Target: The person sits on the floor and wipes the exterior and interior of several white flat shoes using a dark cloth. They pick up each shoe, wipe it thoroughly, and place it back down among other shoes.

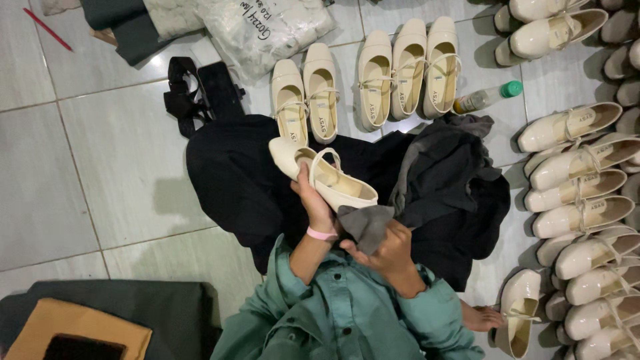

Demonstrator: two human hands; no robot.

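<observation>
My left hand (313, 203), with a pink band at the wrist, is shut on a cream strap shoe (333, 180). It holds the shoe tilted over my lap, toe pointing up-left. Just below the shoe's heel, my right hand (387, 250) grips a bunched grey cloth (365, 223). The cloth touches the heel end of the shoe. Both hands hover over black fabric (233, 173) that covers my legs. My teal sleeves fill the bottom of the view.
Several cream shoes (373, 80) stand in a row on the tiled floor beyond my lap, and many more (580, 193) are packed along the right. A bottle with a green cap (487, 97), a black strap (187, 93), plastic bags (260, 27) and a red pen (48, 30) lie nearby.
</observation>
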